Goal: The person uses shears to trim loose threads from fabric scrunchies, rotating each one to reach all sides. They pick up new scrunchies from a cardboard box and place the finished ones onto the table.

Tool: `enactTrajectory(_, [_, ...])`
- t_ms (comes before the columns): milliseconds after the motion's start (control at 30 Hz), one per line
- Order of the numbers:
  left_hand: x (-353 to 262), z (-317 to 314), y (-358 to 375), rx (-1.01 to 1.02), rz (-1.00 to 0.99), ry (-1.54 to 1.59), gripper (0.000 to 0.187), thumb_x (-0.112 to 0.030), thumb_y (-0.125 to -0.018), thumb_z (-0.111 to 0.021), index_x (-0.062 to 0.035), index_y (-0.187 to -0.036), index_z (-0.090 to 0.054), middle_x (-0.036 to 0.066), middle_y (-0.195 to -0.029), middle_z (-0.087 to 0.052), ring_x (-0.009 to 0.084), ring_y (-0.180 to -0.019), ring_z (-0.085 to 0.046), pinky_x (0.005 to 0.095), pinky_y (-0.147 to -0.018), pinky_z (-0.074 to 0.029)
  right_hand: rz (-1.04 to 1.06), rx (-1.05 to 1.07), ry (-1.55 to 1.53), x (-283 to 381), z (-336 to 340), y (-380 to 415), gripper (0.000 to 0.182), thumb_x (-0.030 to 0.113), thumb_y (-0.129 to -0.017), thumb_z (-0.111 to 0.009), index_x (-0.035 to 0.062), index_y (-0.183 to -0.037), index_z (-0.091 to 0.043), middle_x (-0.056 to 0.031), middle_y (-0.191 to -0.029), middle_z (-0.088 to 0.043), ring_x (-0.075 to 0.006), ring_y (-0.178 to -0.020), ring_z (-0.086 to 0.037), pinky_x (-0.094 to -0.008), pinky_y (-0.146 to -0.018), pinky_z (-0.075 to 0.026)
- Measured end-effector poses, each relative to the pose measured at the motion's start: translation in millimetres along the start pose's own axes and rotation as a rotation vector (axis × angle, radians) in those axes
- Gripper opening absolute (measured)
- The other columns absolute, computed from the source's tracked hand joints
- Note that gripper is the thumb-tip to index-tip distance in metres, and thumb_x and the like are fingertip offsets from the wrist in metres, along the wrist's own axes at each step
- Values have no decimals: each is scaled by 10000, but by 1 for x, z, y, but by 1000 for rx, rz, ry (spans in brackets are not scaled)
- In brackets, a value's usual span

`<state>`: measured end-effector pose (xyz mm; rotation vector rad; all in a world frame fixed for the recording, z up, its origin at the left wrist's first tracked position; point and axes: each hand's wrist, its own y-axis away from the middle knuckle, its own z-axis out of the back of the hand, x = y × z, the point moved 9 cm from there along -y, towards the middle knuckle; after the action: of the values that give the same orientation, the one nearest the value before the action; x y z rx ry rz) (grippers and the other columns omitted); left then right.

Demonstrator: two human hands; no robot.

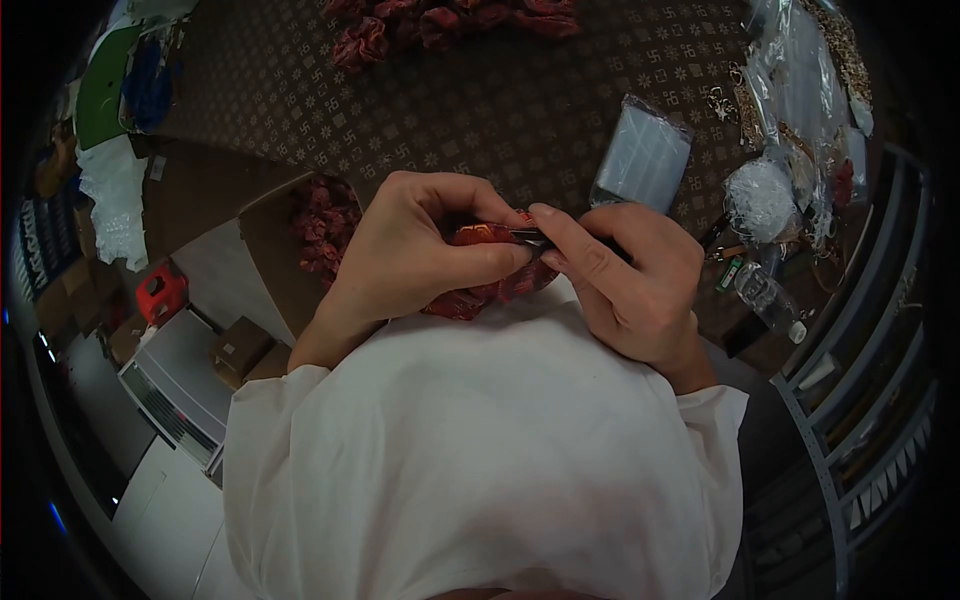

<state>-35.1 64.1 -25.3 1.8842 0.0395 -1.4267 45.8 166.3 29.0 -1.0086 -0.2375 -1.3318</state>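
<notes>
Close to my chest, my left hand (pixel 405 250) is closed, with thumb and forefinger pinching a bunched red patterned cloth piece (pixel 470 302) that has some orange-yellow on it. Most of this cloth lies behind the fingers, so its full shape is hidden. My right hand (pixel 635 275) is closed too, holding a slim dark metal tool (pixel 530 236) whose tip meets the cloth at the left fingertips. Whether it is tweezers or small scissors I cannot make out.
Similar red cloth pieces (pixel 450 25) lie at the table's far side; more fill a cardboard box (pixel 275 240) at left. A clear-wrapped pack (pixel 645 155), a ball of clear thread (pixel 758 200), a plastic bottle (pixel 768 295) and plastic bags (pixel 800 70) are on the right.
</notes>
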Motion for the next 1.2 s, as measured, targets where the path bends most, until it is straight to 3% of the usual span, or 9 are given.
enactTrajectory(100, [-1,0,0,-4,-13,39,125,-39,-687,-699,18,-789,-655,39,-675,-634,62,-599,-575,182,-539,-460,-30,-1,-102,-3,1,-1,304,117,-717,-687,36,-1008,-649,-50,-663,-512,-152,-511,-488,-252,-432,-380])
enactTrajectory(167, [1,1,-1,-8,13,6,129,-45,-688,-698,20,-791,-656,42,-688,-637,65,-614,-577,189,-554,-465,-493,14,-405,-38,-3,5,287,83,-763,-661,-10,-1032,-616,-68,-694,-528,-138,-576,-516,-241,-497,-402])
enactTrajectory(400, [1,2,-2,17,-76,-5,126,-47,-705,-686,19,-808,-659,28,-713,-625,69,-640,-570,197,-578,-455,-466,-71,-542,-40,-23,1,265,124,-814,-638,-27,-1027,-592,-33,-758,-564,-90,-682,-528,-221,-614,-428])
enactTrajectory(467, [-11,13,0,-107,-296,-275,135,-34,-716,-669,9,-843,-662,23,-699,-598,84,-625,-564,214,-553,-440,-835,80,-920,-60,-60,17,225,158,-830,-624,-12,-977,-612,-8,-781,-586,-65,-689,-524,-198,-620,-426])
enactTrajectory(600, [6,57,14,-269,-310,-312,127,-22,-722,-657,5,-846,-666,35,-684,-573,91,-608,-554,223,-532,-429,-995,-71,-829,-116,-73,29,152,132,-829,-604,11,-916,-632,4,-739,-594,-47,-676,-526,-187,-613,-420])
enactTrajectory(800, [159,206,84,-411,769,-1170,249,-251,-806,-600,-15,-842,-672,191,-856,-619,315,-724,-612,391,-622,-476,-979,44,-508,-191,-106,41,188,153,-790,-639,18,-920,-632,-53,-733,-615,-120,-690,-578,-244,-626,-453])
enactTrajectory(933, [174,228,108,-652,692,-1343,272,-260,-812,-591,-3,-876,-655,203,-888,-615,319,-809,-603,397,-702,-471,-712,25,-8,-236,-105,4,222,166,-767,-644,57,-960,-631,-94,-832,-622,-251,-722,-617,-343,-645,-484])
enactTrajectory(1000, [150,212,85,-719,455,-1145,254,-236,-821,-581,-13,-918,-653,186,-912,-620,321,-861,-594,400,-751,-463,-524,-29,304,-235,-98,-28,234,152,-753,-624,93,-980,-615,-113,-932,-587,-343,-765,-606,-423,-655,-490])
enactTrajectory(1200, [94,138,13,-599,-32,-758,247,-173,-829,-576,4,-992,-633,161,-947,-618,311,-843,-606,358,-739,-474,-502,156,529,-266,-135,-26,208,103,-717,-607,96,-922,-575,-108,-941,-541,-347,-759,-602,-446,-635,-493])
